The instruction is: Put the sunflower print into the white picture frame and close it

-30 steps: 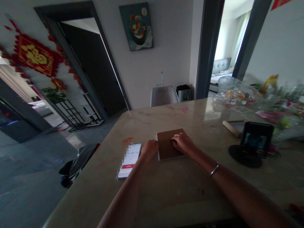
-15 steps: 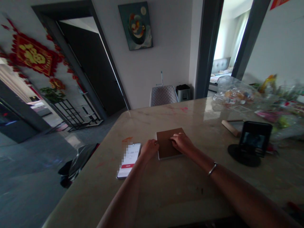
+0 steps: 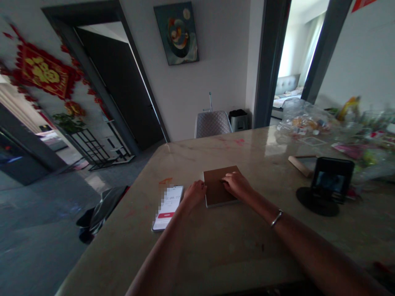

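Observation:
A brown-covered book (image 3: 216,188) lies closed on the marble-look table (image 3: 216,250). My left hand (image 3: 195,193) rests at the book's left edge with its fingers curled together; whether they pinch anything is too small to tell. On the right part of the cover sits my right hand (image 3: 237,184), fingers bent and pressed together, their tips touching the brown surface; anything between them is hidden. A phone (image 3: 168,209) with a lit white screen lies left of the book, beside my left forearm.
A black device on a round stand (image 3: 331,181) is at the right, with a wood-edged object (image 3: 300,165) behind it. Plastic bags (image 3: 305,119) fill the back right. A quilted chair (image 3: 212,124) stands beyond the far edge.

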Demonstrator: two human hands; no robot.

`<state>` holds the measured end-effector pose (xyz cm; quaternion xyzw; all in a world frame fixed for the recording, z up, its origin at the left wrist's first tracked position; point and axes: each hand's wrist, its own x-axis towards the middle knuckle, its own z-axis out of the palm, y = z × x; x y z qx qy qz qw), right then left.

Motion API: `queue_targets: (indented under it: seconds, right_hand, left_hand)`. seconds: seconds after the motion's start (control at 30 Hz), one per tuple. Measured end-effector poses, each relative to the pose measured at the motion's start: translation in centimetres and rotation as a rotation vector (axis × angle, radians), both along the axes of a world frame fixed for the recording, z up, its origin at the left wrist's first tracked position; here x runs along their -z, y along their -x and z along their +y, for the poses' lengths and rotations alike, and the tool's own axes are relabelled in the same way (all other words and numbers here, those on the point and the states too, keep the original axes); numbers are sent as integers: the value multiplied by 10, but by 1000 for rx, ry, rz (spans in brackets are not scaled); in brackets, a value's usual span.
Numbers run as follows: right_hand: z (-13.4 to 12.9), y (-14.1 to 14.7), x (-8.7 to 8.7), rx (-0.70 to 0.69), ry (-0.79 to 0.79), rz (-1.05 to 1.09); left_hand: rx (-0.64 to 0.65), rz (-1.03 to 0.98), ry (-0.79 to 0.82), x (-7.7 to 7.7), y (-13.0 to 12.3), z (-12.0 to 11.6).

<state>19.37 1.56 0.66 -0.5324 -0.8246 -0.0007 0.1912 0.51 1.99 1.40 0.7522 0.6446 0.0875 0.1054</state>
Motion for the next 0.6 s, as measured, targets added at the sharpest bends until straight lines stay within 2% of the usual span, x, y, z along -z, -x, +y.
queue_targets:
  seconds: [0.23,0.6]
  right_hand:
    - [7,-2,7,0,-26,30]
    - [5,2,11,0,-36,41]
  left_hand:
    - [51,4,17,-1,4,1]
    - [46,2,49,0,2,4]
